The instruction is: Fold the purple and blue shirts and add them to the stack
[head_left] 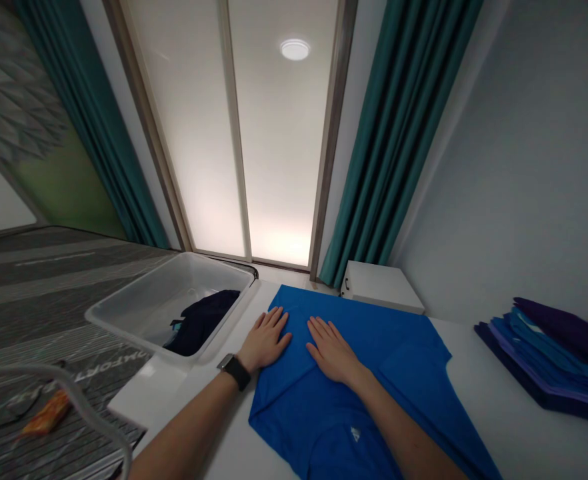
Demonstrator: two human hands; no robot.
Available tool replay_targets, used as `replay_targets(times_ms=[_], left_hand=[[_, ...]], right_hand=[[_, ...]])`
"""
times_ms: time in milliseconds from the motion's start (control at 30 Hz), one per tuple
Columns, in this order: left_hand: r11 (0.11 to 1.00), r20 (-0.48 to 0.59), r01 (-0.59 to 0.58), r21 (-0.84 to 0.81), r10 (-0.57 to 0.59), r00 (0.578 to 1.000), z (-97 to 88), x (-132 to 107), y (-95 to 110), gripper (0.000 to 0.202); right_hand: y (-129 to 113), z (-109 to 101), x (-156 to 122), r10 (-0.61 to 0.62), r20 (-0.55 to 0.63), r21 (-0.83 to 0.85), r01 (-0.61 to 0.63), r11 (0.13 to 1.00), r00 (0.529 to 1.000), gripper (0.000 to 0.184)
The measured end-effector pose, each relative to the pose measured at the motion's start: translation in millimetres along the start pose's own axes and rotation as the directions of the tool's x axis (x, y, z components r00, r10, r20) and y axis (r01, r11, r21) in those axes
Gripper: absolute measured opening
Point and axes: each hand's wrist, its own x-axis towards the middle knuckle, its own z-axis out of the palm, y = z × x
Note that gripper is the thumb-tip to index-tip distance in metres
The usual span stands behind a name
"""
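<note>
A blue T-shirt [399, 333] lies spread on the white table [219, 427], its collar end toward me and a small pale logo near it. My left hand [267, 339] rests flat on the shirt's left edge, fingers stretched out, a black watch on its wrist. Flat on the fabric just to the right lies my right hand [334, 350], its fingers extended and pointing away from me. Neither hand grips the cloth. Faint creases run across the shirt, and my right forearm covers part of it.
At the left stands a translucent plastic bin [139, 327] with dark clothing [207, 323] inside. A stack of folded garments [549, 360] sits at the table's right. Beyond the far edge is a white cabinet [381, 283]. An orange item [47, 413] lies low at the left.
</note>
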Motion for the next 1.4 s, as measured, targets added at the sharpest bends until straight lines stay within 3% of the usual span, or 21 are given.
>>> replay_targets(times_ms=[400, 633, 800, 1033, 1233, 1400], left_hand=[[1.0, 0.011, 0.02, -0.024, -0.02, 1.0, 4.2, -0.6, -3.3, 0.058], [0.998, -0.017, 0.054, -0.036, -0.055, 0.998, 2.5, 1.8, -15.5, 0.054], [0.999, -0.005, 0.04, 0.008, -0.04, 0.999, 0.6, -1.4, -21.3, 0.052], [0.997, -0.008, 0.07, 0.023, -0.07, 0.998, -3.0, -3.9, -16.3, 0.052], [0.996, -0.016, 0.078, -0.031, -0.078, 0.997, -1.8, -3.5, -23.0, 0.054], [0.994, -0.038, 0.111, -0.009, -0.112, 0.993, 1.9, -2.6, -33.8, 0.052]], right_hand=[[6.7, -0.6, 10.3, -0.006, 0.028, 0.085, 0.003, 0.996, 1.0, 0.058], [-16.1, -2.8, 51.3, -0.135, -0.055, 0.036, 0.137, 0.99, 0.989, 0.056], [-30.6, 5.2, 72.0, -0.109, -0.045, 0.018, 0.11, 0.994, 0.993, 0.055], [-23.8, 9.4, 65.9, 0.008, -0.022, 0.001, -0.008, 1.0, 1.0, 0.062], [-23.7, 2.3, 64.3, 0.027, 0.018, 0.014, -0.028, 1.0, 0.999, 0.065], [-25.9, -7.7, 46.1, -0.017, -0.031, 0.007, 0.017, 1.0, 0.999, 0.067]])
